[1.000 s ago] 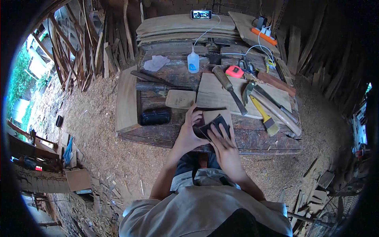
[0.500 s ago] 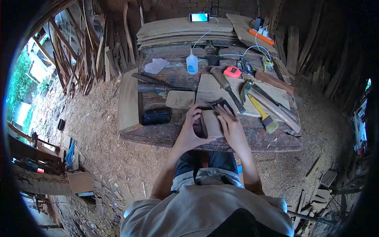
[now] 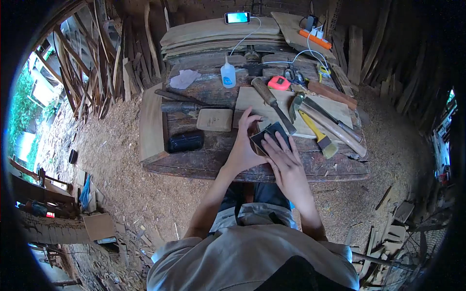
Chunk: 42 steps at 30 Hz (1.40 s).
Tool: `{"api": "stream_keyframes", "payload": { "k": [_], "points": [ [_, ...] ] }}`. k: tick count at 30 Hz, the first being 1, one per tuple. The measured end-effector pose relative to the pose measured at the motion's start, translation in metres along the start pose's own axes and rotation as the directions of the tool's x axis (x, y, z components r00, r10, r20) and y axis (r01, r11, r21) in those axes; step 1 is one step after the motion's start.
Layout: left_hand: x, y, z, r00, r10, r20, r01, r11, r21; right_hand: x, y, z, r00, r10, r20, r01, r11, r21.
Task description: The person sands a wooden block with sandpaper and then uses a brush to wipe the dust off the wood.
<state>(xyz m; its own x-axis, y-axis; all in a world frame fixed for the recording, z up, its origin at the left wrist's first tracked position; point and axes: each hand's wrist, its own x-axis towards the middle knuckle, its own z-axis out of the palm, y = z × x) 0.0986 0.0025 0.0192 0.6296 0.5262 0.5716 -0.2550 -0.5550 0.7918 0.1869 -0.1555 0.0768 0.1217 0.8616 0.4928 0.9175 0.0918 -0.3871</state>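
My left hand [image 3: 243, 151] curves round the left side of a small wooden block [image 3: 253, 128], thumb near the front and fingers at the back. My right hand [image 3: 287, 166] lies over a dark sheet of sandpaper [image 3: 275, 130], its fingers pressing the sheet onto the block's top. Most of the block is hidden under the sheet and fingers. Just behind my hands are a wide chisel [image 3: 274, 106] and a pale board [image 3: 245, 103]. A rounded wooden piece [image 3: 214, 120] lies left of my left hand, and a yellow-handled brush [image 3: 318, 131] lies to the right.
On the worn bench [image 3: 204, 167] are a hammer [image 3: 332, 124], a red tape measure [image 3: 279, 83], a squeeze bottle [image 3: 228, 75], scissors [image 3: 294, 75] and a black object [image 3: 185, 142]. Behind, a phone [image 3: 237, 18] and an orange power strip [image 3: 315, 40] rest on stacked boards. Shavings cover the floor.
The sandpaper and my right hand have come toward me over the block's top, covering its pale face. My left fingers have lifted higher at the block's back. The view has shifted slightly.
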Motion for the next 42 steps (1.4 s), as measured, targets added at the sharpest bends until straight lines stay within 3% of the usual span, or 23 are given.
{"api": "stream_keyframes", "payload": {
  "k": [6,10,12,16,22,24,30,33,40,42],
  "points": [
    [-0.007,-0.006,-0.002,0.985,-0.171,0.014,0.172,0.977,-0.130,-0.002,-0.010,0.003,1.000,0.022,0.019,-0.021,0.999,-0.037],
    [-0.007,-0.002,-0.001,0.987,-0.159,0.016,0.159,0.977,-0.144,0.026,0.004,0.020,0.998,0.048,-0.040,-0.046,0.998,0.050],
    [-0.007,-0.001,-0.001,0.981,-0.195,0.017,0.193,0.951,-0.242,0.029,0.005,0.021,0.998,0.031,-0.062,-0.028,0.998,0.053],
    [-0.010,-0.006,-0.001,0.986,-0.166,-0.013,0.160,0.968,-0.192,0.006,-0.008,0.012,0.997,0.070,-0.032,-0.067,0.993,0.095],
    [-0.008,-0.004,-0.002,0.986,-0.155,0.063,0.164,0.968,-0.191,0.022,0.004,0.018,0.992,0.112,-0.065,-0.101,0.984,0.145],
    [-0.006,-0.005,-0.001,0.994,-0.100,0.036,0.106,0.962,-0.250,0.035,0.011,0.021,0.991,0.090,-0.097,-0.077,0.988,0.136],
    [-0.009,-0.005,0.003,0.989,-0.149,-0.018,0.131,0.915,-0.381,0.020,0.002,0.014,0.994,0.084,-0.065,-0.076,0.991,0.109],
    [-0.008,-0.004,-0.002,0.989,-0.143,0.049,0.151,0.951,-0.269,0.007,-0.005,0.007,0.988,0.152,-0.032,-0.147,0.981,0.127],
    [-0.009,-0.001,-0.005,0.982,-0.183,0.047,0.189,0.947,-0.259,0.042,0.016,0.021,0.987,0.144,-0.076,-0.131,0.980,0.150],
    [-0.009,0.003,-0.004,0.981,-0.188,0.053,0.196,0.939,-0.283,0.037,0.012,0.017,0.987,0.144,-0.067,-0.139,0.987,0.084]
  ]
}}
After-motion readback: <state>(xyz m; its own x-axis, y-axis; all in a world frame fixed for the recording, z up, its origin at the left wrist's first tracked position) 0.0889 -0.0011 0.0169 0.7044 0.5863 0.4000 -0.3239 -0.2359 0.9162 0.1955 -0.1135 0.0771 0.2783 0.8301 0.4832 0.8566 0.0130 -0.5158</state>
